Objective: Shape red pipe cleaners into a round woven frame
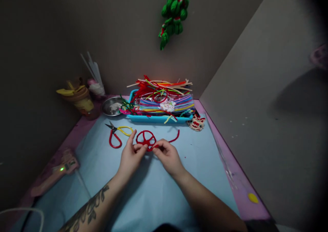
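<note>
A red pipe-cleaner wheel [146, 136], a ring with several spokes, is held up in front of me over the blue sheet. Its lower left edge is pinched between thumb and finger of my left hand [132, 154], whose index finger points upward. At the lower right edge, my right hand [167, 157] pinches the red pipe cleaner with fingers curled. Just beyond the right hand a loose red pipe cleaner [175, 136] curves away; whether it joins the wheel is hidden. Scissors [114, 132] with one red and one yellow handle lie spread, left of the wheel.
A blue tray [159, 119] full of colourful pipe cleaners stands at the back, beside a metal bowl [105, 107]. A glue gun [67, 163] with a lit green light lies left. Pots stand back left. A lion-like face ornament [196, 123] sits right of the tray; walls close off back and right.
</note>
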A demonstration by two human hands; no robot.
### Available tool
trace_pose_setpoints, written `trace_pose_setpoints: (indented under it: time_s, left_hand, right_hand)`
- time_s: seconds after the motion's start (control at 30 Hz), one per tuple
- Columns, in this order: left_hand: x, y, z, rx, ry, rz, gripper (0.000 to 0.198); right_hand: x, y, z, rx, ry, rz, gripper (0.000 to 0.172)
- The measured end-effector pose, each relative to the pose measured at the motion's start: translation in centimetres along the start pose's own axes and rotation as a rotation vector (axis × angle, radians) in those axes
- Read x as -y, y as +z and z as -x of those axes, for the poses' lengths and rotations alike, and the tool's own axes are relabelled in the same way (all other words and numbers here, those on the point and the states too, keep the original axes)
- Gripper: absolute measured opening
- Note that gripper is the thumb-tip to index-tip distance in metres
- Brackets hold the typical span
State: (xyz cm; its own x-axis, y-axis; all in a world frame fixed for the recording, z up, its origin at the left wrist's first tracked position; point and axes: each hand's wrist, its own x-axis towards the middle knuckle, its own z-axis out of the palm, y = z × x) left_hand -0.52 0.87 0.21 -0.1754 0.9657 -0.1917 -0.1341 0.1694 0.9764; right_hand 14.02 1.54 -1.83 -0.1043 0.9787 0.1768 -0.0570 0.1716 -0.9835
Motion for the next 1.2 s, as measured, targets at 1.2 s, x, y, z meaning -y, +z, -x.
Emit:
trace_pose_setpoints:
  time_s: [1.2]
  left_hand:
    - [0.4,0.5,0.4,0.132,0.010,-0.167,0.111]
  right_hand:
    - [-1.6,-0.2,-1.0,-0.211,0.170,-0.102,0.020]
